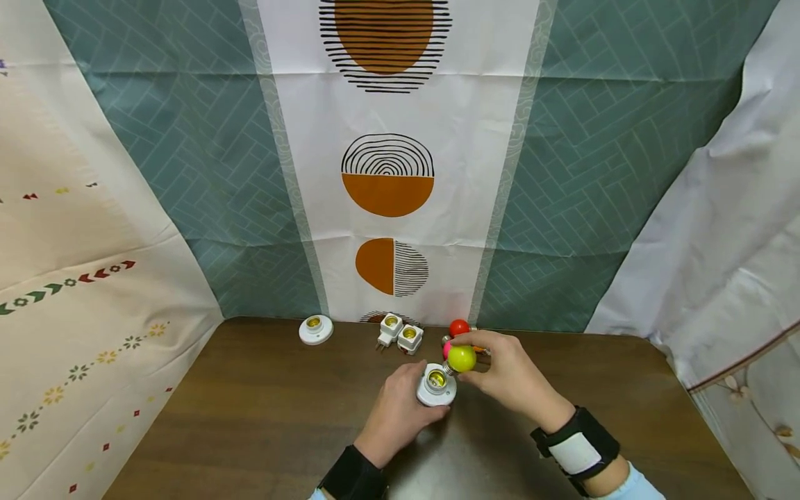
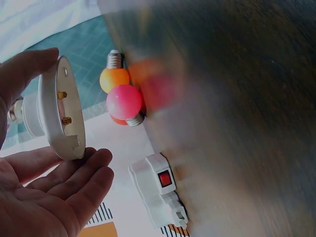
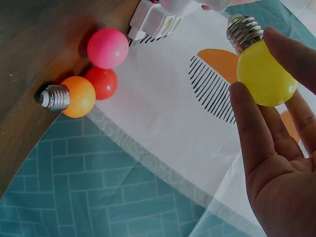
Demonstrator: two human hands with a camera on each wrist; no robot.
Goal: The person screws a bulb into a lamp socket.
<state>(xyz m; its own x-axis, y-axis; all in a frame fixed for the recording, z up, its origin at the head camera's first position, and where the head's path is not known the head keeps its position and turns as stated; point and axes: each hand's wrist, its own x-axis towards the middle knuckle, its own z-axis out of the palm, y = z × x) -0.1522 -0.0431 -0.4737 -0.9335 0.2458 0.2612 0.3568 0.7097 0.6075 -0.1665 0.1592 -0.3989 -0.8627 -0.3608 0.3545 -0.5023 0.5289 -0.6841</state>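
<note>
My left hand (image 1: 403, 403) grips a round white lamp holder (image 1: 437, 385) by its rim, lifted off the table with the socket mouth facing up. Its underside with brass terminals shows in the left wrist view. Between thumb and fingers, my right hand (image 1: 509, 368) pinches a yellow light bulb (image 3: 266, 74) by its glass. The bulb's metal screw base points toward the socket, close beside its mouth; whether they touch I cannot tell. Behind the right hand lie a pink bulb (image 3: 107, 48), a red bulb (image 3: 102, 83) and an orange bulb (image 3: 78, 97).
Another round white lamp holder (image 1: 315, 330) stands at the table's back left. Two white plug-in sockets (image 1: 400, 332) sit near the back middle, one with a red switch (image 2: 165, 178) on it. A patterned cloth (image 1: 400, 111) hangs behind the brown table (image 1: 262, 417).
</note>
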